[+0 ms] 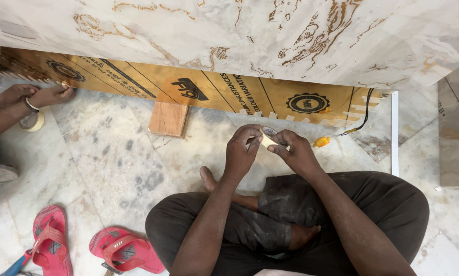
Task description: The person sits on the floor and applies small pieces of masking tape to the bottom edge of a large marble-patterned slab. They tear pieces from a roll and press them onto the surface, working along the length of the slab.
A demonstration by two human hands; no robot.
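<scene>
We pinch the small tape roll from both sides, our left hand and right hand equally near, with the brown board just beyond them.

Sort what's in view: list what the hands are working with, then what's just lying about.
In use:
- roll of tape, held between left hand and right hand
- brown film-covered panel edge, strips of tape along it

Lying about:
- red sandals
- wooden block
- yellow plug on black cable
</scene>
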